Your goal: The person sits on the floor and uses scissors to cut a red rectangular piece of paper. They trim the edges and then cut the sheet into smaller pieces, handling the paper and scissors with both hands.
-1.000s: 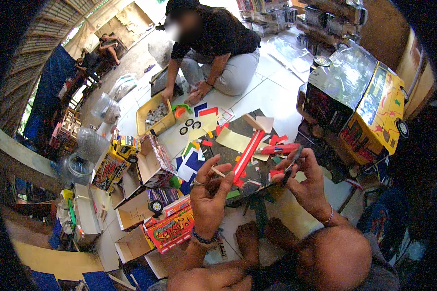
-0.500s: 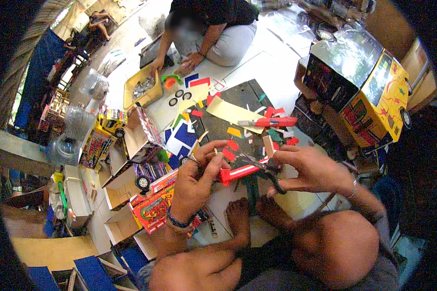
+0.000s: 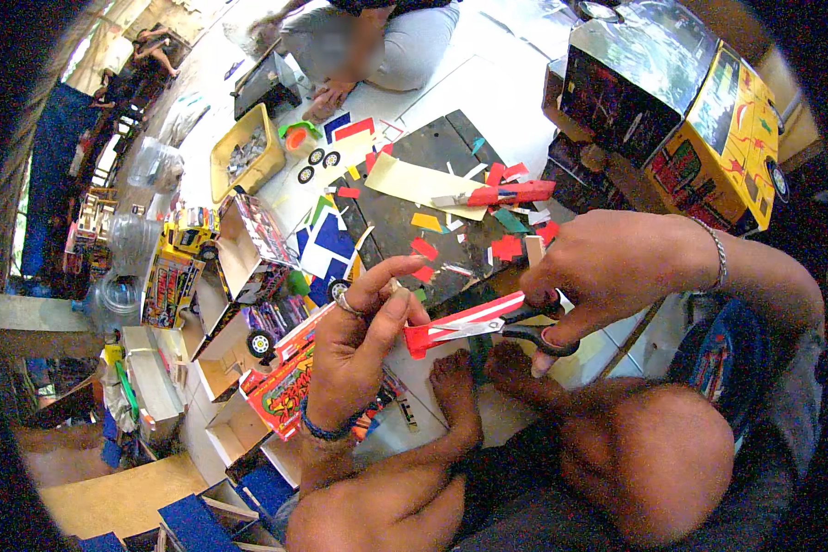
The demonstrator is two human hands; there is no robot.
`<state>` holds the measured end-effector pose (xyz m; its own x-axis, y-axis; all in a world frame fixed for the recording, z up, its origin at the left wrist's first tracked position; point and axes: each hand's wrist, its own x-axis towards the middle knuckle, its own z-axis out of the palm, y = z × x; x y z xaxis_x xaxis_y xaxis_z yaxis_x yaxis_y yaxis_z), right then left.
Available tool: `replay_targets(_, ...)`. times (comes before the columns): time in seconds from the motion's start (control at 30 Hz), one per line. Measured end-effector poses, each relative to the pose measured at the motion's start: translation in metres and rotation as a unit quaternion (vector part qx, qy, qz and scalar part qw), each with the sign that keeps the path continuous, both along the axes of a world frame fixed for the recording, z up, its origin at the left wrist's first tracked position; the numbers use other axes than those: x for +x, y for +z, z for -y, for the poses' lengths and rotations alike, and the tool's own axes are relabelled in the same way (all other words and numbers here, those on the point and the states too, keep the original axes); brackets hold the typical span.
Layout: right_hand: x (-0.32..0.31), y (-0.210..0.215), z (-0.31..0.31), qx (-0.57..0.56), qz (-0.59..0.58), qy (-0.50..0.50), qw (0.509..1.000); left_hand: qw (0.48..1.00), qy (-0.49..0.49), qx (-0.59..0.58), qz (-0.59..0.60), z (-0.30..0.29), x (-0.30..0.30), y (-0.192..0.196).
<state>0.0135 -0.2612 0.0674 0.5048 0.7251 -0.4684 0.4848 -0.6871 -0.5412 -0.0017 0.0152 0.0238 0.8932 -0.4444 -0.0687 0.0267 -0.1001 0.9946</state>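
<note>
My left hand [image 3: 357, 336] pinches the left end of a red and white strip [image 3: 492, 313], near a red folded tab. A small pale bit also shows at its fingertips. My right hand [image 3: 607, 267] grips a pair of scissors [image 3: 515, 329] with black handles. The scissor blades point left and lie along the strip; whether they are parted is hard to see. A small tan piece [image 3: 534, 248] stands beside my right fingers; whether they touch it is unclear. Just beyond my hands is a dark board [image 3: 400, 221], bearing red scraps [image 3: 506, 247], a cream sheet [image 3: 419, 186] and a red cutter [image 3: 511, 192].
Toy trucks [image 3: 191, 232] and open wooden boxes [image 3: 221, 368] crowd the left. A yellow tray [image 3: 219, 166] of grey bits and small black wheels [image 3: 317, 158] lie farther off. Another person [image 3: 405, 46] sits opposite. A large yellow-black toy truck [image 3: 708, 138] stands at right.
The scissors have swung from angled across the strip to pointing left along it. My right hand has risen and turned, its forearm farther out. The view has shifted slightly.
</note>
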Motion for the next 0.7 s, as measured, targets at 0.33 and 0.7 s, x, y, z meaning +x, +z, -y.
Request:
replay_targets(0.33, 0.0032, -0.0005, -0.0031, 0.012, 0.005, 0.008, 1.0, 1.0, -0.014, -0.017, -0.014, 0.0042, 0.0002, -0.0046)
replay_targets(0.7, 0.0021, 0.0006, -0.0035, 0.035, 0.042, -0.017, 0.998, 0.999, -0.012, -0.046, -0.027, 0.0045, 0.0023, -0.0094)
